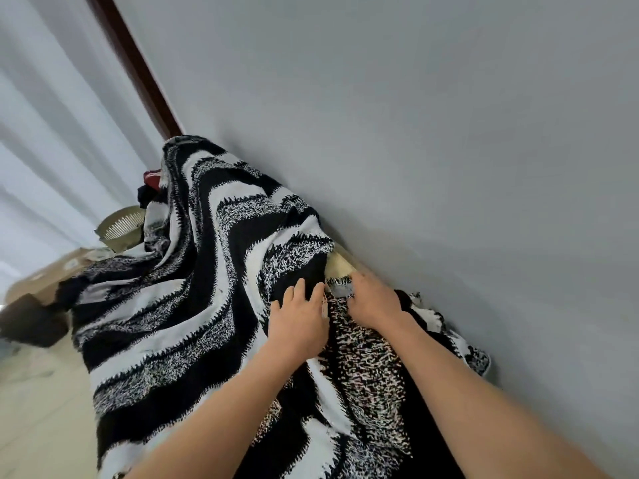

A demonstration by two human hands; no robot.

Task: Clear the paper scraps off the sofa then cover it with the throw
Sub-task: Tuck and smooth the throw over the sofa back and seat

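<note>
Two bare forearms are reaching in from the bottom edge, their elbows cut off by the frame. Almost all of the sofa [340,262] is lying hidden under the throw [179,305]; only a pale cream strip of it is peeking out at the top edge, against the grey wall [449,133]. No paper scraps are showing, and no writing or label is readable anywhere.

Resting flat on a dark fold, the left hand [299,323] is pressing down with its fingers spread. Beside it, the right hand [375,300] is curling its fingers over the throw's upper edge, seemingly gripping the cloth, though its fingertips are tucked out of sight.

Black, white and speckled zigzag bands are running across the throw, which is draping in loose, rumpled folds down the sofa's back and seat. At the far end a slotted basket [119,228], some dark and red cloth [152,178] and a blurred cardboard box [41,281] are sitting partly hidden behind it, near the white curtain [52,133].
</note>
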